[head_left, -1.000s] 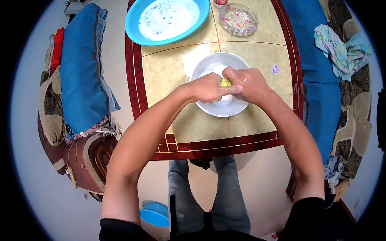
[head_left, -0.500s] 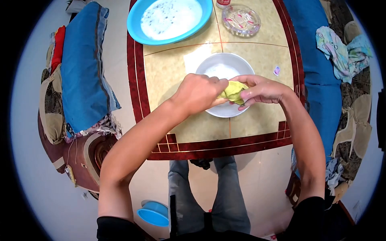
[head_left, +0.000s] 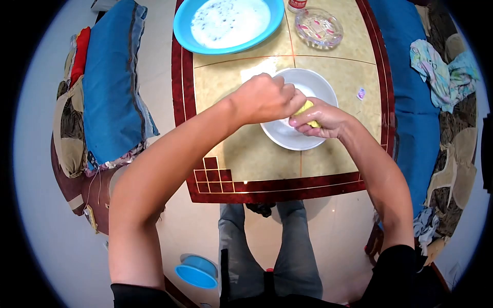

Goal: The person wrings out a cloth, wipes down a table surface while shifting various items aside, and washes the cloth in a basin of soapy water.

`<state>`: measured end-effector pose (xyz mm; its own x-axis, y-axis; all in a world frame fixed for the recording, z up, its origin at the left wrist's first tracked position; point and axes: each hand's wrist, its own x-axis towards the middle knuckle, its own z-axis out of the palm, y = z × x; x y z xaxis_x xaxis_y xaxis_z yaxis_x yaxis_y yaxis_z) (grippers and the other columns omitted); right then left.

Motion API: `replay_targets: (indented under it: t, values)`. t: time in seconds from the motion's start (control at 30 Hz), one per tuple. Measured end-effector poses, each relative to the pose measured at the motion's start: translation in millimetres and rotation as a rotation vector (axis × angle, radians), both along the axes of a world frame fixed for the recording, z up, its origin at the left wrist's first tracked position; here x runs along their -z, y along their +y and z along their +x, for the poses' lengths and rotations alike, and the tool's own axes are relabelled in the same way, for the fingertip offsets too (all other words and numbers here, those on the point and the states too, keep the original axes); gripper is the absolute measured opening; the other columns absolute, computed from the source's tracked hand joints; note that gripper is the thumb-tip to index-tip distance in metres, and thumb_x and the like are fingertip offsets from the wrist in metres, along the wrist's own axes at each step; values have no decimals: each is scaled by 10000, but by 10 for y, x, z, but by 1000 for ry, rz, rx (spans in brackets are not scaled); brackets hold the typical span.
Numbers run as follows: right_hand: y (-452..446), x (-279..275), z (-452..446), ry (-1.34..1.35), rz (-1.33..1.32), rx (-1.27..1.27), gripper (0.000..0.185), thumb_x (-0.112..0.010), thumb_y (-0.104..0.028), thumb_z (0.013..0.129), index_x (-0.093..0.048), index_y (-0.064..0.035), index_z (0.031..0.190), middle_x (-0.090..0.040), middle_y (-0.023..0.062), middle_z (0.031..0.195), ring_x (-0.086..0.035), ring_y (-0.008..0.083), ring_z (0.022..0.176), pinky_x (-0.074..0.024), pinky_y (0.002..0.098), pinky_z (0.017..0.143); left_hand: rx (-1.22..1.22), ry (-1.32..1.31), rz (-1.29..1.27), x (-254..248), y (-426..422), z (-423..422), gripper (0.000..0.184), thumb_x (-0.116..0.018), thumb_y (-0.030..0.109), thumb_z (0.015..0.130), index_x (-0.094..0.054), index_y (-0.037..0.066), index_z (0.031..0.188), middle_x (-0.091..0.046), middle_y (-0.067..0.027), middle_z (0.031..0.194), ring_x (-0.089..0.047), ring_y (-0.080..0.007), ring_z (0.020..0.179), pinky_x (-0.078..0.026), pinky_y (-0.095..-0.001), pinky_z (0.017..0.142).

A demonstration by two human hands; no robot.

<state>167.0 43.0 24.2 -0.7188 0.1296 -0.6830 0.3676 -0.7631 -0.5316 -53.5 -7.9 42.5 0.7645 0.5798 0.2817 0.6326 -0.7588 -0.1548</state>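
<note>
A yellow cloth (head_left: 311,122) is held by both hands above the white basin (head_left: 319,86), which is placed on the tabletop (head_left: 328,165). By the left hand (head_left: 267,100), one end of the cloth is gripped in a closed fist, with the back of the hand turned up. By the right hand (head_left: 324,120), the other part of the cloth is pinched and wrapped between the thumb and the curled fingers, so both grips are pressed together on the cloth. The cloth is bunched, and only a part of it can be seen between the two hands. The inside of the white basin is partly covered by the hands, and its content cannot be told well. At the far left of the tabletop, a large blue basin (head_left: 181,37) is seen, in which foamy liquid (head_left: 231,23) is contained. To the right of this basin, a clear glass dish (head_left: 319,29) with pink marks is set, and just beside it a bottle (head_left: 297,5) is partly cut by the view edge. A small purple packet (head_left: 361,94) is laid to the right of the white basin. On the floor (head_left: 336,233), near the legs of the person (head_left: 298,256), a smaller blue basin (head_left: 196,272) is placed. At the right, a patterned cloth (head_left: 434,66) is draped over the seat.
</note>
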Motion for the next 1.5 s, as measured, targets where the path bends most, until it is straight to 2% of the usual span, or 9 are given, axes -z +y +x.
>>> replay_targets:
  t: [0.13,0.27,0.37,0.6,0.9,1.1,1.23,1.27,1.5]
  values:
    - [-95,-182,-121,-152,93,-103,246,-822,-175,874,-581,-127,876,-480,-39,664,-359,29,488,-200,241,425,6,42,-63,67,-8,-3,222,-703,188,758,-578,73,901,-587,-24,703,-649,-183,639,-483,-308,438]
    - [-193,-216,-75,-146,31,-118,290,-786,-314,909,-577,-125,839,-459,-36,668,-364,37,476,-201,244,411,26,-12,-101,55,-20,46,182,-704,201,785,-580,102,875,-600,-19,691,-652,-191,631,-489,-322,446]
    - [-214,-61,-29,-64,-69,-24,281,-786,-315,888,-605,-102,861,-466,-25,671,-378,48,477,-213,251,413,21,-39,-113,40,23,60,162,-705,208,800,-587,124,871,-613,-24,696,-663,-205,635,-500,-340,460]
    - [-253,-19,-104,-267,599,-33,264,-753,-236,780,-675,-1,869,-645,72,746,-589,191,627,-457,367,563,-258,124,-539,-172,61,191,89,-680,162,863,-692,140,948,-748,-75,839,-751,-282,771,-580,-416,613]
    - [-244,209,15,-442,1514,-257,242,-774,-264,712,-769,-52,828,-726,214,799,-710,393,763,-562,473,673,-515,33,-955,-196,66,379,234,-703,157,782,-776,112,1000,-768,-159,959,-746,-322,945,-599,-451,801]
    - [-100,118,188,-405,1890,-540,215,-799,-229,645,-756,-124,828,-734,98,757,-724,307,723,-553,438,591,-584,-415,-1246,212,-101,517,386,-655,87,748,-751,28,1117,-738,-258,959,-726,-396,949,-568,-491,843]
    - [36,23,215,-271,1968,-638,257,-822,-223,618,-734,-126,839,-735,79,786,-718,295,704,-543,425,568,-687,-923,-1425,107,-310,661,364,-690,38,765,-698,-91,1104,-715,-173,835,-699,-280,761,-548,-408,697]
    - [68,-27,208,-266,1979,-677,258,-827,-224,614,-726,-125,831,-735,76,793,-716,293,701,-541,426,564,-732,-959,-1581,77,-305,672,292,-680,9,773,-668,-92,1047,-627,-88,713,-575,-172,565,-441,-343,501]
    - [291,-44,246,-106,2179,-559,327,-824,-215,534,-654,-134,802,-669,41,738,-681,279,640,-520,417,519,-808,-1513,-1894,-7,-339,839,144,-659,-32,775,-580,22,882,-496,-16,614,-400,-93,431,-245,-284,378]
